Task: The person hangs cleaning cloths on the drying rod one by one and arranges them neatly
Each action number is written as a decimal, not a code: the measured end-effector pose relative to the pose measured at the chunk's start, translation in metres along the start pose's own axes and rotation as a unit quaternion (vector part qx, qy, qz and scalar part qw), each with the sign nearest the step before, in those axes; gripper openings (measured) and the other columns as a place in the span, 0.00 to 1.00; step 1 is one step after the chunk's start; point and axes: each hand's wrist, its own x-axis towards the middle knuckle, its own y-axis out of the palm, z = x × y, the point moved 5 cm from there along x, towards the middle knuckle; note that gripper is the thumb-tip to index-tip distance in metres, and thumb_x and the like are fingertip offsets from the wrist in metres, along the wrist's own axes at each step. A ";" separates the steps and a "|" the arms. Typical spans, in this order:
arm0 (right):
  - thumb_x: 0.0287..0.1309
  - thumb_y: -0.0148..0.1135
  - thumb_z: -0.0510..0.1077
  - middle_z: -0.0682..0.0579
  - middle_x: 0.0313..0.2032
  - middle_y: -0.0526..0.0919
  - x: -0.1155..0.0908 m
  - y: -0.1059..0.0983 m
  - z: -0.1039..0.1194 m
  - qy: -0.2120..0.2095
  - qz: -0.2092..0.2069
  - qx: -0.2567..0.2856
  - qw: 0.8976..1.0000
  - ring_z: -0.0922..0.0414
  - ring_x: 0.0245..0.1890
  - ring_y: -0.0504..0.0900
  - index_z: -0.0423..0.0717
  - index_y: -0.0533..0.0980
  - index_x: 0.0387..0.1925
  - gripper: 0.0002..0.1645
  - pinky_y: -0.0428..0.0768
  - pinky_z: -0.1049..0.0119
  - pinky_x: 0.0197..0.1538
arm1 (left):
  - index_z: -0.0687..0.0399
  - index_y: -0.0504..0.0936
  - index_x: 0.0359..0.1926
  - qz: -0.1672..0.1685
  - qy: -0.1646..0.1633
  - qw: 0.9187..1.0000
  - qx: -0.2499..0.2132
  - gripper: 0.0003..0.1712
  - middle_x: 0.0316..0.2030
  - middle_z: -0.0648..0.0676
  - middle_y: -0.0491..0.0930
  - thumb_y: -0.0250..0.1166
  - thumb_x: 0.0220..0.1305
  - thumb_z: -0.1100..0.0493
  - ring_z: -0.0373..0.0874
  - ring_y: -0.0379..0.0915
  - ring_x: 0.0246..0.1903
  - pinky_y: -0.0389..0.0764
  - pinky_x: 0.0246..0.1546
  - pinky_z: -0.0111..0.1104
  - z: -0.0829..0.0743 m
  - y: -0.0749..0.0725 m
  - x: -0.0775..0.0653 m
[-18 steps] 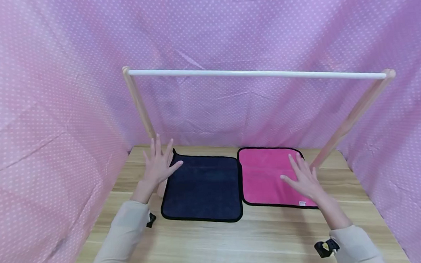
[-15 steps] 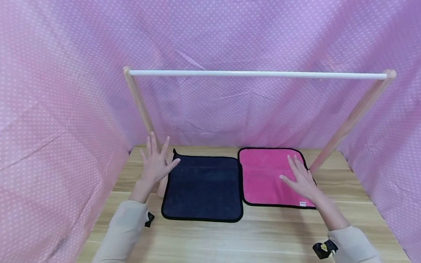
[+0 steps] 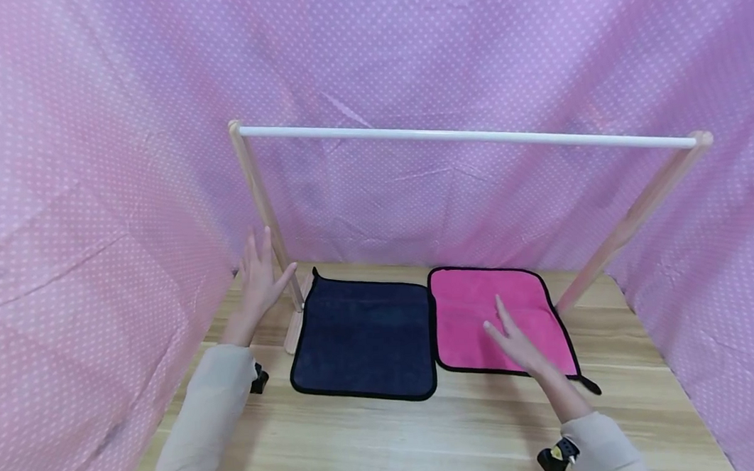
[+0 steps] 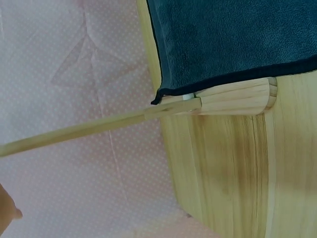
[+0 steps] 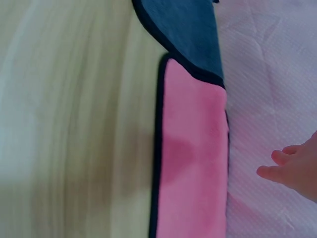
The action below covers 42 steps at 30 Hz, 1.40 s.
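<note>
A dark navy cloth (image 3: 365,339) with black edging lies flat on the table, its small loop at the back left corner. Beside it on the right, touching or slightly overlapping, is a pink cloth (image 3: 466,302) with the same edging and a loop at its front right corner. My left hand (image 3: 259,281), fingers spread, hovers by the left post of a wooden rack and holds nothing. Over the pink cloth my right hand (image 3: 513,343) hangs with extended fingers, also holding nothing. Only a bit of each hand shows in the wrist views.
The rack's white rod (image 3: 461,136) spans above both cloths. Its left post (image 3: 263,199) and right post (image 3: 638,215) are wood, with a foot (image 4: 237,96) under the navy cloth's edge. Pink dotted fabric (image 3: 368,65) surrounds the wooden table (image 3: 375,442).
My left hand has moved left, away from the navy cloth's edge. The right hand has shifted left over the pink cloth, uncovering its front right corner and loop.
</note>
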 end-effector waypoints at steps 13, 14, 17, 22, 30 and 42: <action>0.70 0.38 0.48 0.35 0.69 0.37 0.004 0.052 -0.018 0.039 0.033 0.041 0.998 0.38 0.67 0.42 0.45 0.27 0.69 0.40 0.46 0.42 0.65 | 0.73 0.41 0.67 -0.015 0.049 0.994 -0.092 0.45 0.66 0.72 0.46 0.60 0.58 0.67 0.64 0.43 0.65 0.47 0.65 0.50 0.005 0.001 0.024; 0.69 0.38 0.47 0.35 0.69 0.38 0.004 0.055 -0.019 0.042 0.034 0.043 0.998 0.38 0.67 0.42 0.45 0.28 0.69 0.40 0.47 0.42 0.65 | 0.73 0.41 0.67 -0.012 0.043 0.994 -0.097 0.44 0.66 0.72 0.45 0.59 0.59 0.67 0.64 0.43 0.65 0.47 0.65 0.50 0.005 0.001 0.026; 0.69 0.39 0.46 0.34 0.69 0.40 0.005 0.065 -0.021 0.046 0.033 0.048 0.997 0.38 0.67 0.45 0.42 0.30 0.70 0.39 0.49 0.42 0.65 | 0.73 0.41 0.67 -0.006 0.028 0.994 -0.108 0.42 0.67 0.71 0.44 0.57 0.62 0.67 0.63 0.43 0.66 0.47 0.65 0.49 0.005 0.000 0.032; 0.69 0.41 0.46 0.33 0.68 0.43 0.007 0.078 -0.022 0.051 0.028 0.065 0.996 0.38 0.66 0.48 0.41 0.33 0.70 0.39 0.52 0.42 0.64 | 0.71 0.39 0.68 -0.012 0.019 0.994 -0.108 0.40 0.63 0.75 0.52 0.53 0.64 0.68 0.66 0.55 0.60 0.60 0.60 0.52 0.003 -0.002 0.041; 0.69 0.40 0.45 0.31 0.67 0.43 0.006 0.097 -0.026 0.040 0.047 0.094 0.994 0.39 0.67 0.47 0.39 0.32 0.69 0.39 0.53 0.42 0.63 | 0.66 0.36 0.69 -0.010 0.012 0.995 -0.099 0.39 0.46 0.76 0.64 0.47 0.64 0.74 0.62 0.65 0.33 0.72 0.40 0.51 0.005 -0.001 0.045; 0.67 0.45 0.48 0.34 0.68 0.43 0.007 0.119 -0.030 0.045 0.050 0.076 0.995 0.40 0.67 0.46 0.41 0.35 0.70 0.42 0.52 0.44 0.65 | 0.58 0.36 0.70 -0.021 0.006 0.995 -0.098 0.40 0.49 0.76 0.64 0.48 0.64 0.73 0.62 0.65 0.34 0.72 0.43 0.52 0.006 0.000 0.042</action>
